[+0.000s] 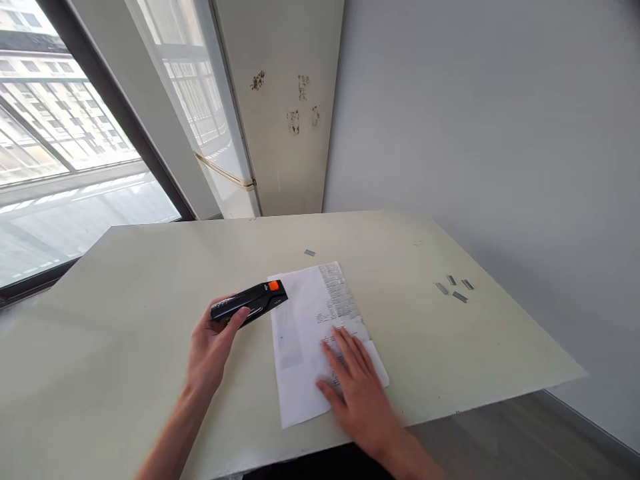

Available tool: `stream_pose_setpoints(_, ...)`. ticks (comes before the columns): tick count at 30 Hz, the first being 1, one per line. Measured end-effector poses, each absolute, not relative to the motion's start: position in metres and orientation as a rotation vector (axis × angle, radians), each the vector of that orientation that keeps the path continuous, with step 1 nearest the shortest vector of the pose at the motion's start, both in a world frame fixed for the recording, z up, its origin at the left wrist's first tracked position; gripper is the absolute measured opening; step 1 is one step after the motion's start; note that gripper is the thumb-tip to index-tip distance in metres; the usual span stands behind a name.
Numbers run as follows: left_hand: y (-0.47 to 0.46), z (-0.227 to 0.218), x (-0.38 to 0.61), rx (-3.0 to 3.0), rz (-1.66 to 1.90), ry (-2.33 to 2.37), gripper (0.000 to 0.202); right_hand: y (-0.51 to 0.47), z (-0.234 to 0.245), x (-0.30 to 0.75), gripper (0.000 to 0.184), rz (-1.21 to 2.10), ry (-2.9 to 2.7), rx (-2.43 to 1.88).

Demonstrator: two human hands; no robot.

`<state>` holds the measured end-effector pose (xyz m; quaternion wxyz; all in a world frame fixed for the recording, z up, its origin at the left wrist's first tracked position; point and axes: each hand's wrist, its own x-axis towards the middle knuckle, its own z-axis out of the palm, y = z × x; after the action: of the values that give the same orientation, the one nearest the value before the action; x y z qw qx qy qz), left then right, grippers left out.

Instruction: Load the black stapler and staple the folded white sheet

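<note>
A black stapler (pixel 250 301) with an orange button is gripped in my left hand (pixel 214 347), its front end over the upper left part of the paper sheets (pixel 300 333). The white sheets lie in a stack on the table, with printed text and a column of grey rectangles along the right edge. My right hand (pixel 357 390) rests on the lower right of the sheets, fingers stretched out and apart. Some of the print is hidden beneath it.
On the pale table (pixel 150 280), a strip of staples (pixel 310 253) lies just beyond the paper. Several more staple strips (pixel 460 297) are at the right. A grey wall (pixel 480 133) borders the right side, and a refrigerator (pixel 280 153) stands behind the table.
</note>
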<state>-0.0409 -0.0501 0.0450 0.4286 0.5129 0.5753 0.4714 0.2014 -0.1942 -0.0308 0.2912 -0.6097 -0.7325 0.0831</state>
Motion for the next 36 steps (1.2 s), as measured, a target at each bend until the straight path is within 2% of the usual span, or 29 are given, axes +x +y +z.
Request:
stream_pose_setpoints(5, -0.059, 0.052, -0.043, 1.353, 1.109, 1.353, 0.048, -0.179, 0.013, 0.183, 0.063, 0.331, -1.768, -1.459)
stream_pose_setpoints(8, -0.067, 0.059, -0.029, 1.501, 0.949, 1.229, 0.041, -0.153, 0.042, 0.200, 0.066, 0.399, -1.809, -1.394)
stream_pose_setpoints(12, -0.072, 0.057, 0.001, 1.674, 0.788, 1.037, 0.032, -0.126, 0.060, 0.223, 0.039, 0.486, -1.976, -1.344)
stream_pose_setpoints(14, -0.072, 0.046, 0.010, 1.786, 0.769, 1.022, 0.039, -0.121, 0.058, 0.236, 0.028, 0.536, -1.955, -1.376)
stream_pose_setpoints(16, -0.071, 0.030, 0.010, 1.996, 0.731, 1.079, 0.061, -0.122, 0.049, 0.253, 0.025, 0.561, -1.848, -1.469)
stream_pose_setpoints(17, -0.071, 0.021, 0.006, 2.127, 0.681, 1.114, 0.072, -0.123, 0.044, 0.264, 0.025, 0.561, -1.786, -1.531)
stream_pose_setpoints(19, -0.071, 0.006, -0.007, 2.368, 0.547, 1.134, 0.081, -0.125, 0.032, 0.289, 0.030, 0.561, -1.695, -1.647)
stream_pose_setpoints(23, -0.068, -0.008, -0.036, 2.643, 0.373, 1.084, 0.080, -0.130, 0.012, 0.332, 0.038, 0.606, -1.641, -1.764)
stream_pose_setpoints(28, -0.059, 0.001, -0.056, 2.709, 0.263, 1.046, 0.080, -0.129, 0.000, 0.354, 0.041, 0.702, -1.666, -1.705)
stream_pose_setpoints(32, -0.058, 0.010, -0.050, 2.674, 0.314, 1.080, 0.076, -0.127, -0.001, 0.360, 0.043, 0.864, -1.627, -1.642)
stream_pose_setpoints(36, -0.061, 0.013, -0.013, 2.596, 0.483, 1.065, 0.054, -0.129, -0.008, 0.362, 0.046, 0.957, -1.409, -1.555)
